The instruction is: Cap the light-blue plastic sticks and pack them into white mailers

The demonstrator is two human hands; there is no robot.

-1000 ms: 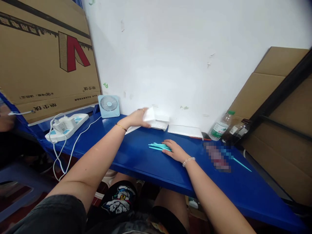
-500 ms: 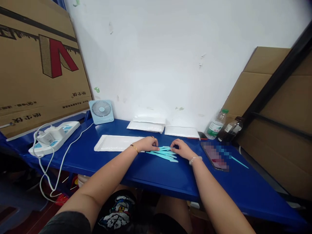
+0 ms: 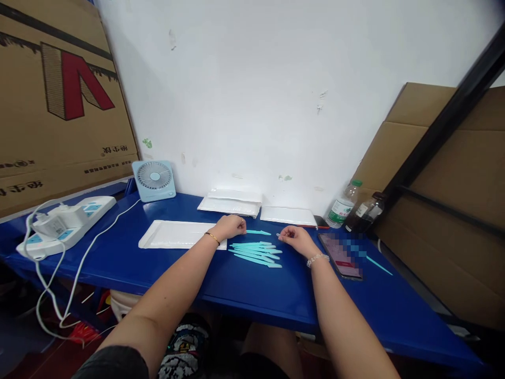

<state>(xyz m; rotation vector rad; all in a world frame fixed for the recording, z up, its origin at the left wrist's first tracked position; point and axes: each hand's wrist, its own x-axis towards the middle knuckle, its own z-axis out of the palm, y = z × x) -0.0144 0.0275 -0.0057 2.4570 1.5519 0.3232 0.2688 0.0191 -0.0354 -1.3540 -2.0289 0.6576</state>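
Observation:
Between the fingertips of my left hand (image 3: 232, 226) is one turquoise eyebrow razor (image 3: 258, 232), its blade end pointing right. My right hand (image 3: 294, 238) pinches a small clear piece (image 3: 278, 235), which looks like a blade cap, a short gap away from the razor's tip. Several more turquoise razors (image 3: 252, 255) lie fanned on the blue table just below both hands. A white padded envelope (image 3: 173, 234) lies flat to the left, partly behind my left wrist.
More white envelopes (image 3: 229, 202) lie by the wall. A small blue fan (image 3: 153, 181) and a power strip (image 3: 67, 223) with cables stand left. To the right are a phone (image 3: 340, 258), another turquoise stick (image 3: 379, 265), a clear bottle (image 3: 342, 205) and a dark bottle (image 3: 365, 213).
Both hands have risen off the pile of razors and moved apart. One razor is now lifted in my left hand, and a small clear piece shows in my right fingers. The view has shifted slightly.

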